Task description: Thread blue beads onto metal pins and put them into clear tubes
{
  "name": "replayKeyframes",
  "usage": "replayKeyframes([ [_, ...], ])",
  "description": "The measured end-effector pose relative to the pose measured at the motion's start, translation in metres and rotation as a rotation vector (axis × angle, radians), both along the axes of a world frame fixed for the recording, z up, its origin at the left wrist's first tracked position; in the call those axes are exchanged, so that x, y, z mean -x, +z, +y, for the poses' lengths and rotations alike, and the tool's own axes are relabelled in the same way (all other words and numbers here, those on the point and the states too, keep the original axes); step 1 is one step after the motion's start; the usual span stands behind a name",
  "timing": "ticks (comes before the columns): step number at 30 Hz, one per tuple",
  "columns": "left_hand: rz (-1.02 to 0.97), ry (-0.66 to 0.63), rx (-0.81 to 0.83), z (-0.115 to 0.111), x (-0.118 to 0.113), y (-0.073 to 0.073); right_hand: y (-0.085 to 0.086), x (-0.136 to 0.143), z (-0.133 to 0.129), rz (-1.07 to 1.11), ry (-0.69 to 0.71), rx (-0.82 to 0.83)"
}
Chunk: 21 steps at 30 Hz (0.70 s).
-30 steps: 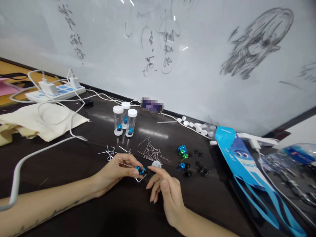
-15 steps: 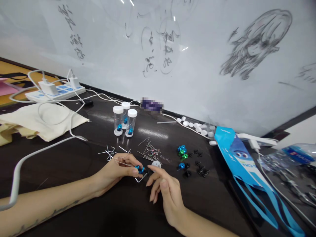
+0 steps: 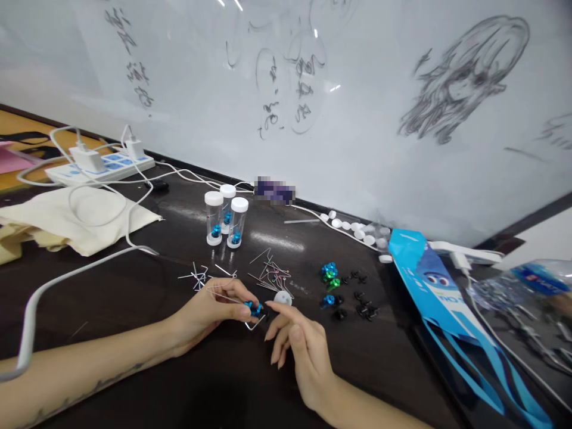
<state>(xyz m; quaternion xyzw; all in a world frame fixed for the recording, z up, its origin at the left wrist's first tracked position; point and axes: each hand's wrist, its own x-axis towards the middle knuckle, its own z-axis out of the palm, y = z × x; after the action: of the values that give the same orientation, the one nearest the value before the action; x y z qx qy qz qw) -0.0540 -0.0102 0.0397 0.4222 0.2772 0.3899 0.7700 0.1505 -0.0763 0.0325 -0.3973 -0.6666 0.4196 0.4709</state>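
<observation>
While left hand (image 3: 212,311) is pinching a blue part (image 3: 254,308) over the worktop (image 3: 134,292), well in from its far edge, right hand (image 3: 307,342) is hovering beside it, grip loosely spread; capped tubes (image 3: 214,215) are standing nearer that edge.

Held part (image 3: 254,308) bright blue; tube caps (image 3: 239,204) white; table (image 3: 214,387) dark brown; pouch (image 3: 102,223) plain cream

Whiteboard (image 3: 357,113) — power strip (image 3: 107,171) — cloth (image 3: 53,217)
</observation>
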Motion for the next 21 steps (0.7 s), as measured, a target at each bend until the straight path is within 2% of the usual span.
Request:
replayKeyframes([
  [21, 0.005, 0.005, -0.005, -0.0002, -0.0010, 0.0010, 0.0034, 0.0007, 0.0008, -0.022, -0.008, -0.022],
])
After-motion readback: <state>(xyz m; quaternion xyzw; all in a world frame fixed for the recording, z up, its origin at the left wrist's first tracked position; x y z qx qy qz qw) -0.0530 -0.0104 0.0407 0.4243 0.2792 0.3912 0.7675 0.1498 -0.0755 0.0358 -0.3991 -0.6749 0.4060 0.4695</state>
